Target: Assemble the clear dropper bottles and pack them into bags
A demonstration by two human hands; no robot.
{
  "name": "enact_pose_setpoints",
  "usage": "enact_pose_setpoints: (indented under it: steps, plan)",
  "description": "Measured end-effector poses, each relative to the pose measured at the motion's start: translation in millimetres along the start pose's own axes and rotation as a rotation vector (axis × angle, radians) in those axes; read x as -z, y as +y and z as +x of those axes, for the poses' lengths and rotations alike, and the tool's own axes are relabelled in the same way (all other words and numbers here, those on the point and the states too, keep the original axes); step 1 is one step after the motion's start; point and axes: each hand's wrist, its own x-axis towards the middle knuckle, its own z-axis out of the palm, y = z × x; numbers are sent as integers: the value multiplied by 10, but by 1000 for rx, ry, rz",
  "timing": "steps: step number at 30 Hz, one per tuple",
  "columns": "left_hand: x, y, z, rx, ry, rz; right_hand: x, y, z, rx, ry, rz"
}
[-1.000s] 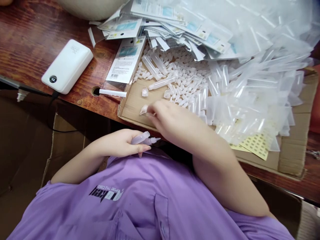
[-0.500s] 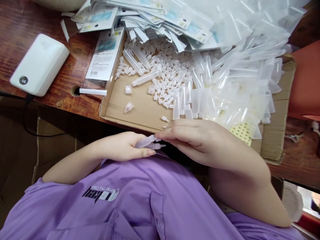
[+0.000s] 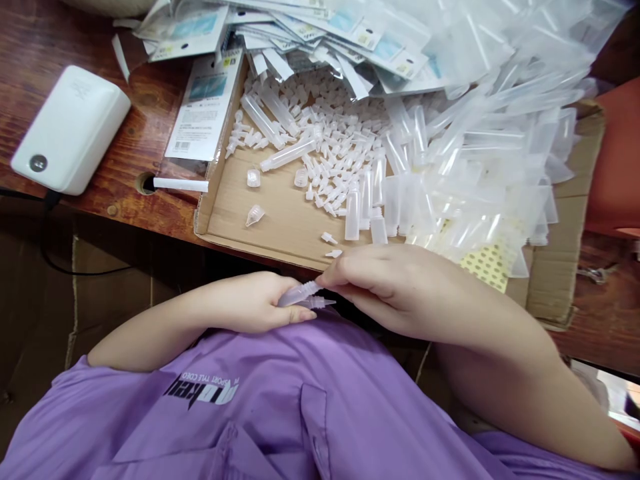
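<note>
In my left hand [image 3: 265, 303] I hold two translucent plastic squeeze tubes, gripped between thumb and fingers. The upper tube [image 3: 299, 293] points its threaded neck up and to the right. Below it, the other tube [image 3: 317, 303] has a thin pointed nozzle on its end. The fingers of my right hand [image 3: 370, 277] are pinched together at the upper tube's mouth; whatever they hold there is hidden. Two loose nozzle tips [image 3: 329, 238] lie on the cardboard tray just beyond my right fingers.
The cardboard tray [image 3: 225, 217] holds a heap of small nozzle tips [image 3: 333, 157], many empty tubes [image 3: 480, 160] and a few clear caps [image 3: 253, 178]. Printed packets [image 3: 320, 30] are piled behind. A white power bank [image 3: 70, 130] with a cable sits at left on the wooden table [image 3: 113, 193].
Both hands have shifted slightly right and down in the picture, with the tubes still in the left. My right fingertips remain at the upper tube's mouth. A second loose nozzle tip shows more fully.
</note>
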Motion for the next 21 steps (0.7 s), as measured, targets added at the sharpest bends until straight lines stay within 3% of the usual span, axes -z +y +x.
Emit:
enact_pose_setpoints:
  steps: [4, 12, 17, 19, 21]
  plan:
    - [-68, -8, 8, 52, 13, -47, -35, -32, 19, -63, -20, -53]
    - [-129, -56, 14, 7, 3, -65, -70, -71, 35, -120, -69, -10]
    - [-47, -65, -81, -163, -38, -119, 66, -27, 136, -30, -110, 185]
    - [-22, -62, -120, -191, 11, -189, 96, -17, 312, -57, -12, 59]
    - [-21, -65, -148, -159, 73, -285, 78, -19, 561, -91, 76, -254]
